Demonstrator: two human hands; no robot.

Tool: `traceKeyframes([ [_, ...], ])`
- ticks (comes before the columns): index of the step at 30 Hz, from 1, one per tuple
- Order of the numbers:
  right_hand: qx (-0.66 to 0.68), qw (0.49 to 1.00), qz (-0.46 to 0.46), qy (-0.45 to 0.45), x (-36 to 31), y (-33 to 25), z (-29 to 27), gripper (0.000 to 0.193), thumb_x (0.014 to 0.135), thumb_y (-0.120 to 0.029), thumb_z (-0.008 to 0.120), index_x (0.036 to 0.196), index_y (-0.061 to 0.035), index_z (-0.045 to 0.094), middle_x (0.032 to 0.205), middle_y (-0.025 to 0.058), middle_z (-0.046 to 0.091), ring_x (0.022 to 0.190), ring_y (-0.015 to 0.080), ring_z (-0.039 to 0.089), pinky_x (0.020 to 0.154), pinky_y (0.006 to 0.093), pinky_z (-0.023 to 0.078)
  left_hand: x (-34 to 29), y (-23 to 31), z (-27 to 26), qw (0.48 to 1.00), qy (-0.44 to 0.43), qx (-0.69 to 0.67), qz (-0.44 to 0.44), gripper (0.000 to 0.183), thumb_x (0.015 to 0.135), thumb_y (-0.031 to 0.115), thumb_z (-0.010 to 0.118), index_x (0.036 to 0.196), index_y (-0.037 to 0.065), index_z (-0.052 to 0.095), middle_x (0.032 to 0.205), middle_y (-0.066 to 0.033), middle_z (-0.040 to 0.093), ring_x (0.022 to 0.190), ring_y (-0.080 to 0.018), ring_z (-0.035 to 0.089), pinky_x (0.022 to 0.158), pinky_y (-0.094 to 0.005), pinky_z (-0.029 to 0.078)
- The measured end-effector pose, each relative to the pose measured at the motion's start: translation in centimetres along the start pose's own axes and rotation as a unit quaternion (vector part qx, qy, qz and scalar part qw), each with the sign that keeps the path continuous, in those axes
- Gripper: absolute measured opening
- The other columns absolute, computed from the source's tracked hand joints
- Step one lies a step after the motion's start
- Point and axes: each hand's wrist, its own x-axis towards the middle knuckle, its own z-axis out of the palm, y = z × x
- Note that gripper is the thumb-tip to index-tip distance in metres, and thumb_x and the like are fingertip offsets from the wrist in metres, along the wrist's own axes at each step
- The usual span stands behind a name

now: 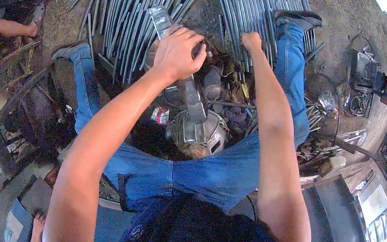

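Note:
My left hand (178,52) is closed over a thick, flat metal bar (192,98). The bar slants from the upper left down toward a round grey metal housing (192,133) between my thighs. Its worn, shiny end (159,19) sticks out beyond my fingers. My right hand (251,41) is a closed fist at the lower part of the right pile of metal rods (240,16). What lies inside the fist is hidden. A second pile of metal rods (130,28) lies beyond my left hand, toward the left.
A small red and white packet (160,115) lies left of the housing. Dark lumps (237,117) lie right of it. Another person's foot (32,29) is at the far left, and a hand (38,223) at the lower left. A dark boxy machine (364,70) stands at the right.

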Motion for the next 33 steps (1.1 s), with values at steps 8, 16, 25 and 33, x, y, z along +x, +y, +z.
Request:
traceKeyframes([
  [8,-0.162,0.982,-0.092,0.019,-6.4,-3.0,3.5,0.029,0.073,-0.016,0.058,0.095,0.0031,0.062,0.102,0.0302,0.062,0.099,0.0458,0.059,0.087,0.0490,0.048,-1.1,-1.4,-0.9,1.000,-0.007,0.011,-0.011,0.021,0.078,0.021,0.063,0.088,0.004,0.068,0.087,-0.0114,0.066,0.087,-0.0285,0.062,0.092,-0.0414,0.043],
  [16,-0.160,0.980,-0.095,0.069,-5.6,-1.7,4.8,0.028,0.073,-0.012,0.060,0.096,0.0041,0.059,0.103,0.0301,0.061,0.101,0.0461,0.058,0.087,0.0494,0.048,-0.8,-1.2,-0.8,1.000,-0.002,-0.004,-0.011,0.022,0.078,0.023,0.061,0.085,0.003,0.067,0.086,-0.0125,0.066,0.088,-0.0290,0.060,0.093,-0.0413,0.041],
  [25,-0.148,0.971,-0.158,0.104,-4.3,-0.1,5.7,0.029,0.075,-0.019,0.063,0.087,0.0065,0.056,0.097,0.0318,0.061,0.095,0.0468,0.059,0.084,0.0511,0.047,-0.7,-1.3,-0.9,1.000,-0.013,-0.006,-0.013,0.022,0.078,0.023,0.062,0.087,0.004,0.068,0.087,-0.0121,0.066,0.090,-0.0287,0.061,0.093,-0.0413,0.042],
  [33,-0.053,0.988,-0.109,0.091,-6.2,-5.8,2.0,0.067,0.080,-0.055,0.057,0.081,0.0107,0.064,0.085,0.0339,0.061,0.091,0.0469,0.060,0.084,0.0502,0.046,-1.2,-1.5,-1.2,0.999,-0.019,0.003,-0.027,0.022,0.078,0.023,0.062,0.087,0.004,0.068,0.089,-0.0119,0.067,0.091,-0.0281,0.061,0.094,-0.0404,0.042],
])
